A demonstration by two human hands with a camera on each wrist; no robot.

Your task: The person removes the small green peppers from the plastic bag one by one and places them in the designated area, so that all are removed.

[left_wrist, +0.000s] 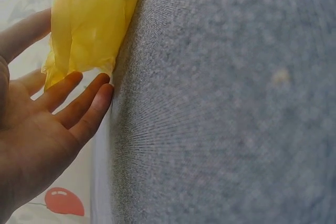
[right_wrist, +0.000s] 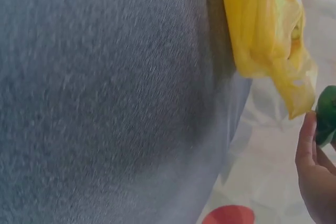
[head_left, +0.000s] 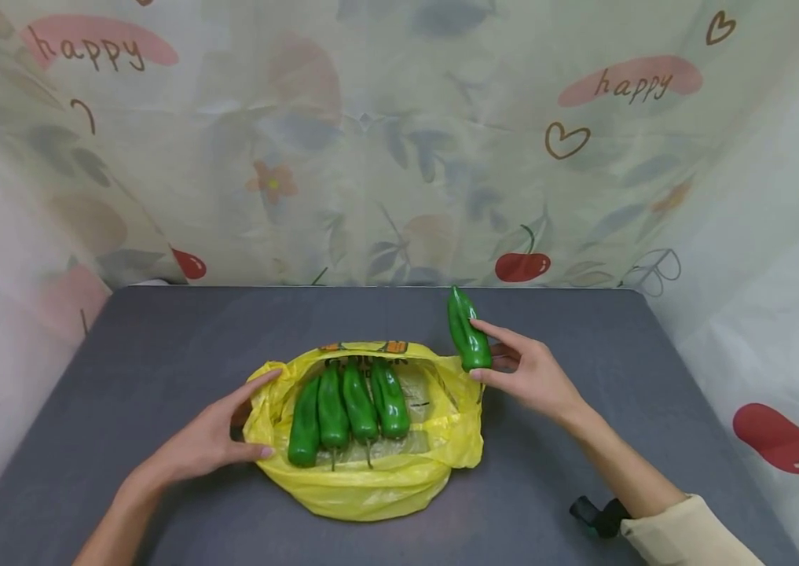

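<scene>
A yellow plastic bag (head_left: 371,497) lies on the table with its mouth spread wide. Several green peppers (head_left: 333,413) rest side by side inside it, toward the left. My left hand (head_left: 204,440) touches the bag's left rim, thumb and forefinger apart; in the left wrist view its fingers (left_wrist: 90,114) are extended and loose beside the yellow plastic. At the bag's upper right corner, my right hand (head_left: 539,376) pinches one more green pepper (head_left: 466,330) between thumb and fingers, tip pointing away. That pepper's end (right_wrist: 326,114) shows partly in the right wrist view, next to a bag corner.
The dark grey table (head_left: 547,314) ends at a patterned cloth backdrop (head_left: 371,181), with cloth on both sides too. A small black object (head_left: 597,516) shows near my right forearm, beside the cream sleeve (head_left: 685,534).
</scene>
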